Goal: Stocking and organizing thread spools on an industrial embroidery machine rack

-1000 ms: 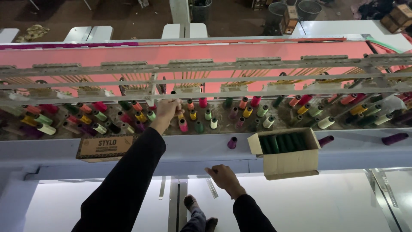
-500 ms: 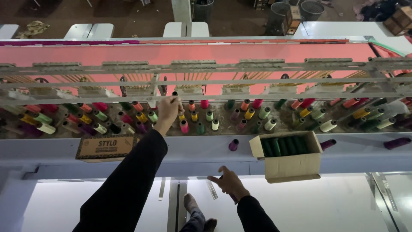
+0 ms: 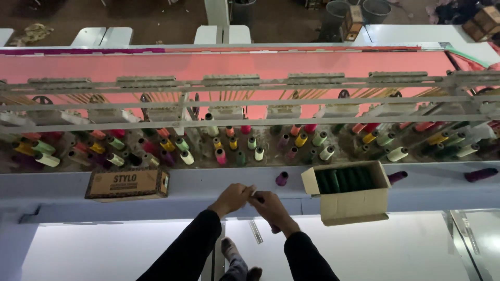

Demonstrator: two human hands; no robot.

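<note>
My left hand [image 3: 232, 198] and my right hand [image 3: 272, 205] meet over the front ledge [image 3: 208, 188] of a long embroidery machine. Their fingertips pinch a small white piece [image 3: 252, 191] between them; I cannot tell what it is. Something dark pokes out under my right hand [image 3: 274, 228]. Both sleeves are black. Beyond the hands, rows of coloured thread spools [image 3: 221, 155] stand on the rack. A single magenta spool [image 3: 282, 178] stands on the ledge just right of the hands.
An open cardboard box [image 3: 354, 200] of dark green spools sits on the ledge to the right, a closed brown box [image 3: 127, 183] to the left. Pink fabric [image 3: 260, 65] stretches behind the thread bars. Another purple spool [image 3: 480, 174] lies far right. My feet [image 3: 237, 263] show below.
My left hand has come down from the spool rack to the ledge and joined my right hand, which rose a little to meet it. The view has shifted slightly.
</note>
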